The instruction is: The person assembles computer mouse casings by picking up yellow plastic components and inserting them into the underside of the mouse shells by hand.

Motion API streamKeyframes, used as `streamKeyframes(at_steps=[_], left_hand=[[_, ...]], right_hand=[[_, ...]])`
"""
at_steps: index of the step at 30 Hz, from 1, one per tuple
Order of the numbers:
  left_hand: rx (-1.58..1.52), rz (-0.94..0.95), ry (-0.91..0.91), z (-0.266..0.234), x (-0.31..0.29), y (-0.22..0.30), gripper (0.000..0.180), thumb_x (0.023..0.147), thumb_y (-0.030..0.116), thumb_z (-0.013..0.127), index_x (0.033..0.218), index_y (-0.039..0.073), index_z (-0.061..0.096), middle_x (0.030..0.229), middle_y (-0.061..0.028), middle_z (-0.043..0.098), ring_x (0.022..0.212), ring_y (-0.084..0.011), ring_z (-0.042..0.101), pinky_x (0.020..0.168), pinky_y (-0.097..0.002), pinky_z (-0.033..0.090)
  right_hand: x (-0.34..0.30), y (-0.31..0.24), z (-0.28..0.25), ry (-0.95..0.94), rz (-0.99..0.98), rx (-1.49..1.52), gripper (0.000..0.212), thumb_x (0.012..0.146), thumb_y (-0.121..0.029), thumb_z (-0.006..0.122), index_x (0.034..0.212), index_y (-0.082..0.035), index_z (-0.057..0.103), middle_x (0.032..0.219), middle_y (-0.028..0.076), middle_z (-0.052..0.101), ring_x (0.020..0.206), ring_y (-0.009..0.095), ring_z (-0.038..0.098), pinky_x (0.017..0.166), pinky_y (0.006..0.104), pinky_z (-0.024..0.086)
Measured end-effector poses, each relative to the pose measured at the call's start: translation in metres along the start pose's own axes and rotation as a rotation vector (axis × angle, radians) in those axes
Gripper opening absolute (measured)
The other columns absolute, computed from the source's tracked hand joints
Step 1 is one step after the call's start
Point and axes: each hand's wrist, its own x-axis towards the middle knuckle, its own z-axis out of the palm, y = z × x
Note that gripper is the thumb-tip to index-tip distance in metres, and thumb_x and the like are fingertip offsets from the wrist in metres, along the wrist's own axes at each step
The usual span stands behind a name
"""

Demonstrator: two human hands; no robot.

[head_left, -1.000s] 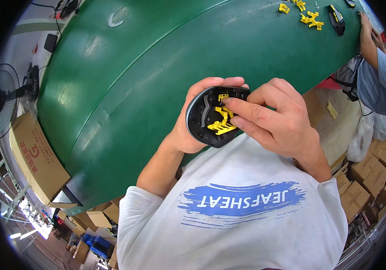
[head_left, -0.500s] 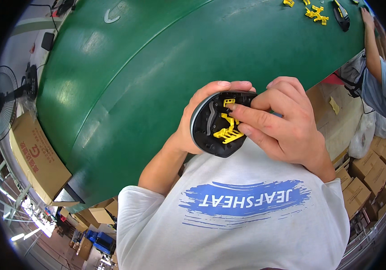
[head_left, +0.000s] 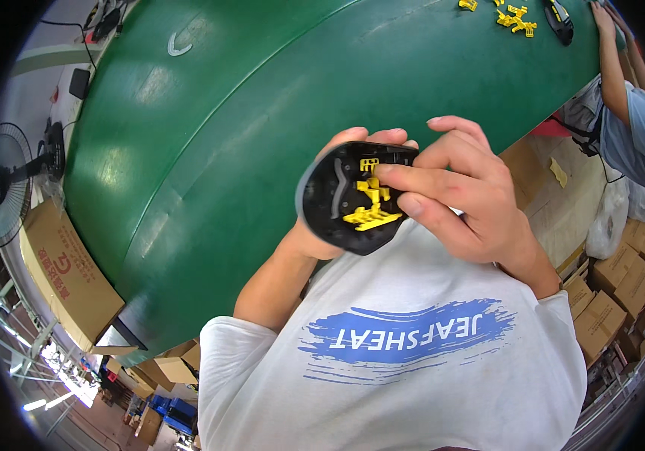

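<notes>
Our left hand (head_left: pixel 312 242) is cupping a black shell (head_left: pixel 322 201) by the green table (head_left: pixel 262 105), fingers clamped around it. Our right hand (head_left: pixel 476 194) is arching over its right side, index finger and thumb apart. The open shell is showing a curved grey strip (head_left: pixel 338 188), then yellow pieces (head_left: pixel 373 195).

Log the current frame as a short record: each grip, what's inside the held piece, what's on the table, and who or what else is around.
Left grip: around the black shell, its inside facing the camera
Right grip: index fingertip at the yellow pieces; contact unclear
Inside shell: yellow pieces, curved grey strip
Green table: loose yellow pieces, black-and-yellow part, pale curved piece
Left side: fan, cardboard carton
Nearby: another person's arms at the table's right edge
</notes>
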Motion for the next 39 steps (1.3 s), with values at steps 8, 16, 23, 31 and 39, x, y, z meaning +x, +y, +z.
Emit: streamKeyframes(at_steps=[8, 16, 23, 31, 39], left_hand=[[-0.115, 0.225, -0.114, -0.033, 0.001, 0.006, 0.071, 0.101, 0.009, 0.075, 0.164, 0.024, 0.045, 0.167, -0.0282, 0.041, 0.150, -0.0545, 0.045, 0.115, -0.0641, 0.055], [0.097, 0.124, 0.061, -0.020, 0.017, 0.009, 0.117, 0.075, 0.005, 0.099, 0.169, 0.024, 0.031, 0.166, -0.0225, 0.044, 0.150, -0.0455, 0.050, 0.117, -0.0532, 0.054], [0.165, 0.139, 0.118, -0.024, 0.008, 0.017, 0.115, 0.077, -0.002, 0.093, 0.169, 0.023, 0.030, 0.167, -0.0188, 0.044, 0.150, -0.0417, 0.051, 0.118, -0.0532, 0.053], [0.452, 0.323, 0.323, -0.046, -0.028, 0.073, 0.098, 0.088, 0.026, 0.088, 0.166, 0.008, 0.033, 0.155, -0.0205, 0.055, 0.143, -0.0409, 0.057, 0.125, -0.0532, 0.044], [0.812, 0.995, 1.355, -0.095, -0.333, 0.181, 0.043, 0.109, 0.016, 0.062, 0.148, 0.004, 0.049, 0.142, -0.0157, 0.063, 0.130, -0.0289, 0.063, 0.111, -0.0489, 0.054]], right_hand=[[-0.015, -0.071, -0.030, 0.298, -0.443, -0.004, 0.011, 0.075, -0.010, 0.085, 0.083, -0.018, 0.081, 0.085, -0.007, 0.064, 0.075, 0.015, 0.058, 0.083, 0.0464, 0.058], [0.003, -0.054, -0.043, 0.303, -0.577, -0.021, 0.008, 0.082, -0.019, 0.083, 0.086, -0.013, 0.078, 0.087, -0.003, 0.066, 0.075, 0.019, 0.061, 0.081, 0.0433, 0.059], [0.001, -0.061, -0.065, 0.226, -0.703, -0.005, 0.018, 0.088, -0.026, 0.080, 0.088, -0.009, 0.075, 0.088, 0.000, 0.068, 0.075, 0.022, 0.064, 0.079, 0.0407, 0.059], [0.029, 0.102, -0.082, 0.039, 0.026, -0.331, 0.027, 0.095, -0.001, 0.075, 0.120, -0.007, 0.081, 0.087, 0.009, 0.072, 0.076, 0.029, 0.067, 0.071, 0.0408, 0.052], [0.041, 0.203, -0.084, 0.369, 0.170, -0.477, 0.039, 0.105, -0.025, 0.075, 0.140, -0.010, 0.074, 0.100, 0.010, 0.075, 0.087, 0.023, 0.068, 0.083, 0.0369, 0.056]])
